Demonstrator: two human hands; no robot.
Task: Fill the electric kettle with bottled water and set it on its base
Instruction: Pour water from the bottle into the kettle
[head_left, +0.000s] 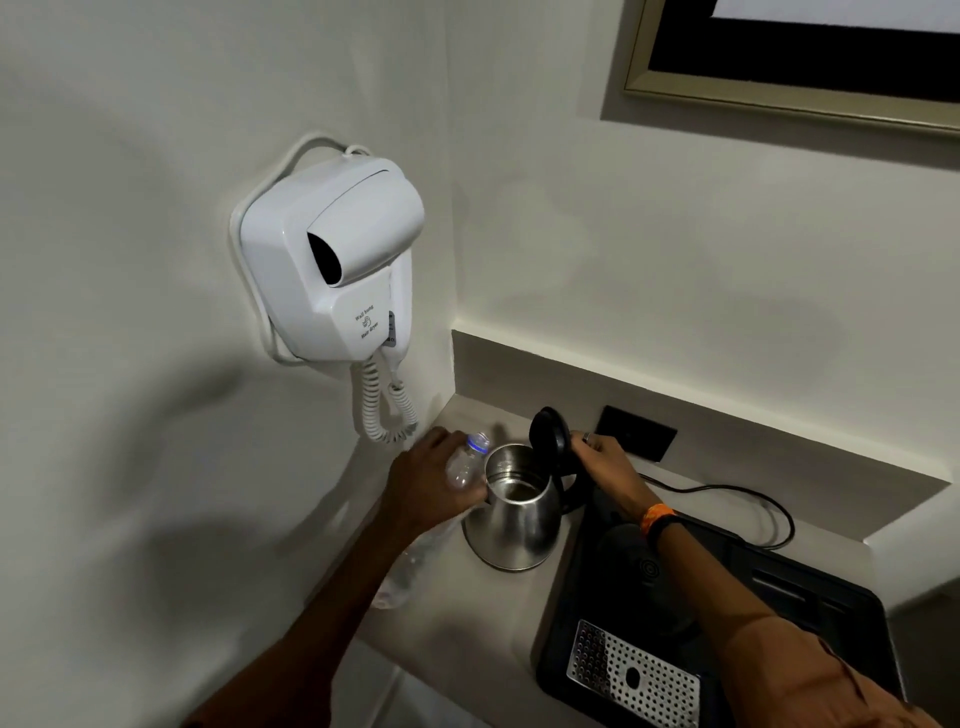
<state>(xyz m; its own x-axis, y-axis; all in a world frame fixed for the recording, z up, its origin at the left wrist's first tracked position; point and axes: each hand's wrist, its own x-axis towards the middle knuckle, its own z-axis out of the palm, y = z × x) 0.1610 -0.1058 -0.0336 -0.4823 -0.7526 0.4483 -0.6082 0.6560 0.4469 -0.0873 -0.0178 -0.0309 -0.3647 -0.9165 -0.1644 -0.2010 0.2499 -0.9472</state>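
A steel electric kettle (519, 525) stands on the pale counter (467, 618) with its black lid (549, 432) flipped up. My right hand (605, 464) grips its black handle. My left hand (431, 488) holds a clear plastic water bottle (465, 462) slanted, its blue-ringed neck at the kettle's rim and its bottom low behind my forearm. Inside the kettle I see a little water or a reflection. The round black kettle base (631, 569) sits on a black tray (727, 654) to the right, partly hidden by my right forearm.
A white wall-hung hair dryer (332, 260) with a coiled cord hangs just left above the counter. A black wall socket (636, 433) and a black power cord (748, 499) lie behind the tray. A perforated metal drip plate (631, 675) sits in the tray's front.
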